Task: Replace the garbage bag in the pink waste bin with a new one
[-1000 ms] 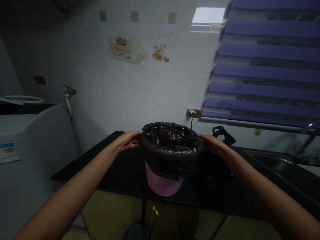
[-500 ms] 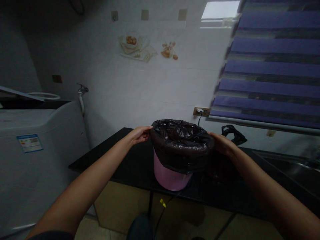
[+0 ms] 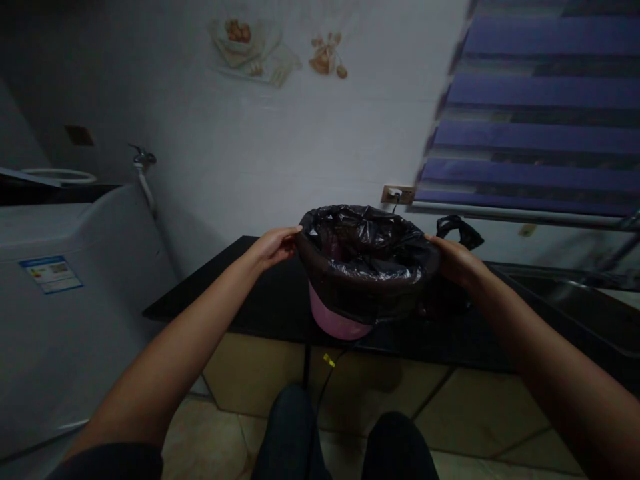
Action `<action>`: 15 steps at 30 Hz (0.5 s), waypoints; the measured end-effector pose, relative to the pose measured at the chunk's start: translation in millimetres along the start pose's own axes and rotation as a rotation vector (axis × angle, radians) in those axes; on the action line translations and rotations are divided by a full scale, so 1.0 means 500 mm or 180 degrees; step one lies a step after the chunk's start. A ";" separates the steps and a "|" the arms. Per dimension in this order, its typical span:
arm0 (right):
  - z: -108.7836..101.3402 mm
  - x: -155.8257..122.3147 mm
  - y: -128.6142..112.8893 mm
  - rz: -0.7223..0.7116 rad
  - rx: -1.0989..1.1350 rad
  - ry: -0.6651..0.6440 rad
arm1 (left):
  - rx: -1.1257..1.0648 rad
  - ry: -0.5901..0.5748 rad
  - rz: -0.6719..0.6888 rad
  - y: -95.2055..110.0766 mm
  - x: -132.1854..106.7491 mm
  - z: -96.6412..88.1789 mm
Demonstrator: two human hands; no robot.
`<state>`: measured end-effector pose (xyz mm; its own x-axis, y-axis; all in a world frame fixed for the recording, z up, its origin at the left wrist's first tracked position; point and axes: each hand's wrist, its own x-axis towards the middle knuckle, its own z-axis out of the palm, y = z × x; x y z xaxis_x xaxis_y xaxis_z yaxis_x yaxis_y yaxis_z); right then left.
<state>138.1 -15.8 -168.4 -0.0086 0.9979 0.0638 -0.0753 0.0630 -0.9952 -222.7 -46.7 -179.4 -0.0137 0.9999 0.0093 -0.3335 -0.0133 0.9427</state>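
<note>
White glazed wall tiles (image 3: 225,153) fill the background, printed with small food motifs (image 3: 325,57). A purple zebra roller blind (image 3: 545,113) hangs at upper right, and just below its end a wall socket (image 3: 397,194) holds a plug with a black cord. On the far left stands a white washing machine (image 3: 65,320) with an energy label (image 3: 51,275), beneath a wall tap (image 3: 143,158). A black countertop (image 3: 210,310) runs along the wall, with a stainless steel sink (image 3: 565,300) at its right end. A crumpled black plastic bag (image 3: 459,231) lies at the back edge, just behind the right hand.

A pink plastic bin (image 3: 335,315) sits between both hands at the countertop's front edge, tilted toward the person with its mouth showing. Whether its base touches the counter, I cannot tell. A black plastic bin liner (image 3: 367,263) lines it, folded over the rim and covering most of the outside. The left hand (image 3: 274,247) is on the rim's left side, the right hand (image 3: 453,261) on its right. The fingers of each lie pressed together against the folded liner, with no clear pinch; the thumbs are hidden.
</note>
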 end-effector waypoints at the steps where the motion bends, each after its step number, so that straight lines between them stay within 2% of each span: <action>1: 0.001 -0.007 -0.001 0.0138 0.0116 0.0065 | -0.0015 -0.0010 0.0014 0.000 -0.007 0.002; 3: 0.003 -0.021 -0.002 0.0287 0.0227 0.0161 | -0.0036 -0.0018 0.0062 0.001 -0.022 0.006; 11: 0.004 -0.065 -0.004 0.0130 0.0319 0.0334 | 0.0074 0.0018 0.0320 0.000 -0.073 0.020; 15: -0.007 -0.078 0.005 0.0035 0.0345 0.0295 | 0.0103 -0.0020 0.0454 -0.004 -0.094 0.022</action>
<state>141.6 -54.5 -173.7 0.0817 0.9958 0.0408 -0.1830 0.0552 -0.9816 -211.1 -93.8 -177.8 -0.0529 0.9879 0.1458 -0.2981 -0.1550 0.9419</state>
